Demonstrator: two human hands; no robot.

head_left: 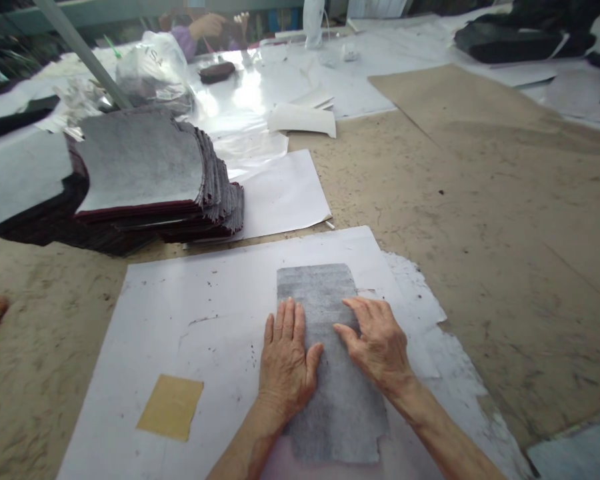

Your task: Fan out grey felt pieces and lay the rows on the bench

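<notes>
A grey fabric piece [325, 293] with notched corners lies flat on a large white paper sheet [175, 320]. My left hand [287, 360] rests flat along its left edge, fingers stretched forward and thumb apart. Over the right side of the piece is my right hand [375, 337], its thumb and forefinger apart with a gap between them. Nothing shows in that gap. Whether the right fingertips press on the fabric or hover just above it, I cannot tell.
A tall stack of grey and dark red fabric pieces [145, 167] stands at the back left. On the white paper lies a tan square [171, 407]. Farther back are a clear plastic bag [153, 70], brown paper [460, 100], a black bundle [520, 40] and another person's hand [207, 27].
</notes>
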